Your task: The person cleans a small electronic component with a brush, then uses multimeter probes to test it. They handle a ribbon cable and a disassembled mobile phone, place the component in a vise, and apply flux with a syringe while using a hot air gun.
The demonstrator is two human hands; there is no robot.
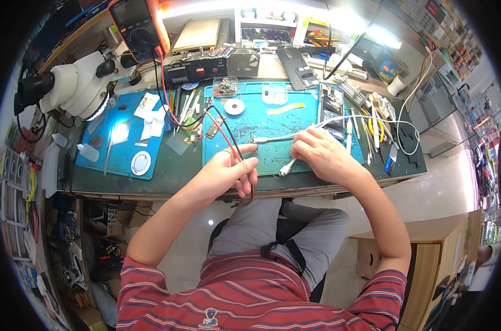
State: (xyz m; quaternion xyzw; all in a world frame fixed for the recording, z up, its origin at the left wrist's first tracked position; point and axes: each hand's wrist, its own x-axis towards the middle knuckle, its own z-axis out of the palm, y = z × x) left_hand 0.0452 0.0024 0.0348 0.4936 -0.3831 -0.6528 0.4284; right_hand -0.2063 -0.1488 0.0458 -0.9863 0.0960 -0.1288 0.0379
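Right grip [323,153] nearly closed in the head view, I pinch a white cable [278,138] above the blue mat [245,126] on the bench [180,175], with a white plug [285,170] hanging below my fingers. My left grip [234,172] is half-curled, index finger stretched towards the cable's metal-tipped end; whether fingertip and tip touch I cannot tell. Red and black leads [229,132] cross that hand; I cannot tell if it holds them. An opened phone [331,105] lies at the mat's right, insides bare. Judging by that, its opening-up is done and handling the cable is under way; the plug sits in nothing yet. How much remains, I cannot tell.
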